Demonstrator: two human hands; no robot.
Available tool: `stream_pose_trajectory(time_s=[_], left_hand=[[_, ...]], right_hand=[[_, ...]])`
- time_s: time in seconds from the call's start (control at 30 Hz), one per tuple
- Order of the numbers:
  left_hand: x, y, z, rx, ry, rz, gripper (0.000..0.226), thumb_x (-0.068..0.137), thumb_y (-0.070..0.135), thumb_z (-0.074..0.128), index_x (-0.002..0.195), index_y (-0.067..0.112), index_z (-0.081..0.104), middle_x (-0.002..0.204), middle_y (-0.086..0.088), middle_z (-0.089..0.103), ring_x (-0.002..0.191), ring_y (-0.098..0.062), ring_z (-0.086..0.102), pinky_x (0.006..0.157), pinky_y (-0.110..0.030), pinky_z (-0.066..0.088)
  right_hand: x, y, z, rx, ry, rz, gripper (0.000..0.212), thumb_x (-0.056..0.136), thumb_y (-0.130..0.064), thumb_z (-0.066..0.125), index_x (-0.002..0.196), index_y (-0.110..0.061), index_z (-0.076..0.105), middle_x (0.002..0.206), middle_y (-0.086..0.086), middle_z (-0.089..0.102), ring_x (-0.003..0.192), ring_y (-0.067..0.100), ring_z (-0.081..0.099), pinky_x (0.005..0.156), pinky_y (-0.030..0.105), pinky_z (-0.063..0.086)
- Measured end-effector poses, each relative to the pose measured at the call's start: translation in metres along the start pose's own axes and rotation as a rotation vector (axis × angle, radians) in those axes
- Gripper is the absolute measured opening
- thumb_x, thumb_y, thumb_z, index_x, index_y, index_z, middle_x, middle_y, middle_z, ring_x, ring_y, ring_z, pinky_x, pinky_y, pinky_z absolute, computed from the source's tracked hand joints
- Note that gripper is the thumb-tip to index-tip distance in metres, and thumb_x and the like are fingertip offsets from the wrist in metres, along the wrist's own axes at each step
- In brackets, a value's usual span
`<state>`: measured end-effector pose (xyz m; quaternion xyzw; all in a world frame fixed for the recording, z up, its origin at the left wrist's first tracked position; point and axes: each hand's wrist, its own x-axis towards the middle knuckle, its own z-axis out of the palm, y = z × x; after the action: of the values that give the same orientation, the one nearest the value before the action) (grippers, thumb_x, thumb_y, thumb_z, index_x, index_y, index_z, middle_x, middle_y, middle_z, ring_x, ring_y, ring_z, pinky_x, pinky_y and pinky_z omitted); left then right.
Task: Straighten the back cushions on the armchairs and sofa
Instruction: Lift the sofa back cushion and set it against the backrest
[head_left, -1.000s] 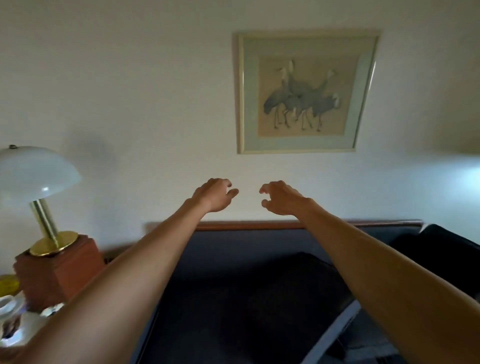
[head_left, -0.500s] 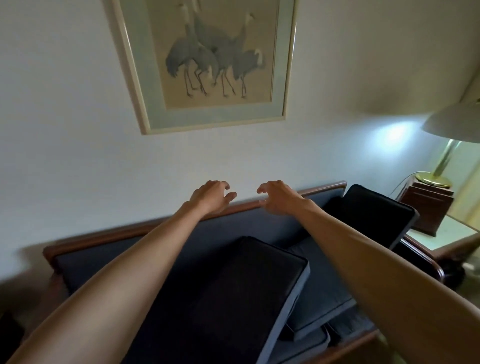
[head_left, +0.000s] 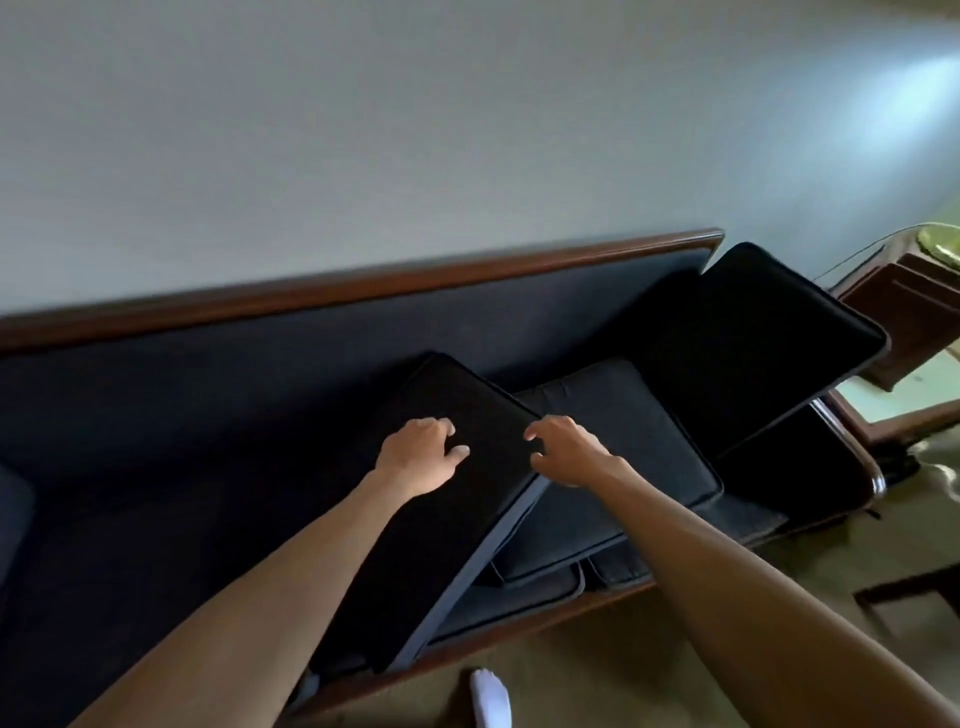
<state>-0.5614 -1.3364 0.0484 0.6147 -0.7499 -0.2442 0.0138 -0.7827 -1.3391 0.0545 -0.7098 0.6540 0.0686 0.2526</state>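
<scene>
A dark sofa (head_left: 218, 395) with a wooden top rail runs along the wall. One dark back cushion (head_left: 441, 525) lies fallen forward, tilted across the seat. My left hand (head_left: 421, 457) hovers over its top face with fingers curled and apart. My right hand (head_left: 563, 449) is at the cushion's upper right corner, fingers curled and apart, holding nothing. A second cushion (head_left: 613, 467) lies flat on the seat to the right. A third cushion (head_left: 753, 343) leans crooked over the sofa's right arm.
A wooden side table (head_left: 904, 400) with a brass lamp base (head_left: 940, 244) stands right of the sofa. Beige carpet (head_left: 623, 660) lies in front. A white-socked foot (head_left: 488, 699) shows at the bottom. A dark frame (head_left: 914, 592) sits on the floor at right.
The view has tilted down from the wall picture to the sofa. Both hands have dropped from near the top rail to the fallen middle cushion.
</scene>
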Motion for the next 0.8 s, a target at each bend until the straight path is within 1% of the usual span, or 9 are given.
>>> stream_pose_trajectory(time_s=[0.17, 0.3, 0.4, 0.5, 0.57, 0.63, 0.7, 0.73, 0.8], left_hand=[[0.014, 0.003, 0.112, 0.010, -0.048, -0.071, 0.044, 0.095, 0.047, 0.052, 0.128, 0.018, 0.054, 0.124, 0.000, 0.059, 0.114, -0.021, 0.056, 0.087, -0.040, 0.051], [0.010, -0.007, 0.192, 0.077, -0.046, -0.116, 0.056, 0.092, 0.048, 0.055, 0.139, 0.018, 0.044, 0.138, -0.002, 0.048, 0.123, -0.023, 0.047, 0.091, -0.040, 0.048], [0.010, -0.014, 0.236, 0.158, 0.000, -0.141, 0.080, 0.085, 0.054, 0.062, 0.149, 0.019, 0.028, 0.156, -0.010, 0.028, 0.140, -0.029, 0.032, 0.101, -0.044, 0.042], [0.009, -0.021, 0.271, 0.179, 0.003, -0.177, 0.102, 0.077, 0.057, 0.069, 0.154, 0.021, 0.013, 0.161, -0.017, 0.011, 0.146, -0.034, 0.020, 0.108, -0.050, 0.036], [0.006, -0.024, 0.286, 0.183, 0.015, -0.189, 0.109, 0.075, 0.054, 0.073, 0.155, 0.022, 0.006, 0.162, -0.019, 0.007, 0.147, -0.036, 0.017, 0.110, -0.053, 0.034], [0.003, -0.028, 0.297, 0.193, 0.051, -0.175, 0.113, 0.072, 0.048, 0.078, 0.156, 0.022, 0.007, 0.161, -0.021, 0.011, 0.147, -0.037, 0.019, 0.110, -0.055, 0.034], [0.001, -0.034, 0.303, 0.202, 0.077, -0.157, 0.113, 0.071, 0.044, 0.080, 0.156, 0.022, 0.009, 0.161, -0.021, 0.014, 0.147, -0.036, 0.020, 0.109, -0.055, 0.035], [0.000, -0.037, 0.306, 0.211, 0.088, -0.147, 0.113, 0.071, 0.042, 0.080, 0.156, 0.022, 0.009, 0.161, -0.020, 0.014, 0.147, -0.035, 0.021, 0.109, -0.055, 0.035], [0.000, -0.041, 0.307, 0.218, 0.096, -0.135, 0.111, 0.073, 0.041, 0.080, 0.156, 0.023, 0.009, 0.161, -0.019, 0.013, 0.147, -0.034, 0.021, 0.110, -0.054, 0.035]], right_hand=[[0.036, 0.057, 0.079, -0.107, -0.083, -0.066, 0.046, 0.093, -0.019, 0.053, 0.139, -0.019, 0.051, 0.144, 0.003, 0.044, 0.133, 0.027, 0.042, 0.103, 0.046, 0.041], [0.056, 0.083, 0.135, -0.178, 0.083, -0.134, 0.066, 0.085, -0.019, 0.062, 0.147, -0.019, 0.039, 0.158, 0.008, 0.023, 0.148, 0.028, 0.018, 0.111, 0.053, 0.030], [0.068, 0.090, 0.170, 0.093, 0.229, 0.058, 0.091, 0.078, -0.024, 0.071, 0.154, -0.022, 0.022, 0.163, 0.011, 0.007, 0.150, 0.032, 0.010, 0.113, 0.057, 0.028], [0.073, 0.084, 0.204, 0.547, 0.265, 0.221, 0.111, 0.074, -0.026, 0.079, 0.156, -0.030, 0.004, 0.163, 0.008, -0.004, 0.146, 0.033, 0.017, 0.109, 0.045, 0.035], [0.075, 0.070, 0.220, 0.828, 0.266, 0.278, 0.121, 0.074, -0.025, 0.082, 0.155, -0.037, -0.007, 0.162, 0.006, -0.002, 0.142, 0.027, 0.025, 0.102, 0.032, 0.034], [0.083, 0.056, 0.234, 0.964, 0.303, 0.357, 0.128, 0.070, -0.032, 0.086, 0.154, -0.038, -0.011, 0.161, 0.008, 0.007, 0.141, 0.023, 0.028, 0.107, 0.031, 0.030], [0.094, 0.046, 0.242, 1.082, 0.338, 0.520, 0.130, 0.063, -0.042, 0.089, 0.156, -0.029, -0.002, 0.160, 0.010, 0.018, 0.145, 0.026, 0.028, 0.116, 0.041, 0.030], [0.099, 0.045, 0.245, 1.136, 0.333, 0.609, 0.128, 0.061, -0.046, 0.089, 0.156, -0.025, 0.006, 0.158, 0.012, 0.026, 0.144, 0.028, 0.031, 0.115, 0.045, 0.033], [0.106, 0.044, 0.246, 1.212, 0.270, 0.728, 0.117, 0.057, -0.049, 0.089, 0.149, -0.020, 0.024, 0.146, 0.010, 0.046, 0.135, 0.030, 0.045, 0.106, 0.042, 0.042]])
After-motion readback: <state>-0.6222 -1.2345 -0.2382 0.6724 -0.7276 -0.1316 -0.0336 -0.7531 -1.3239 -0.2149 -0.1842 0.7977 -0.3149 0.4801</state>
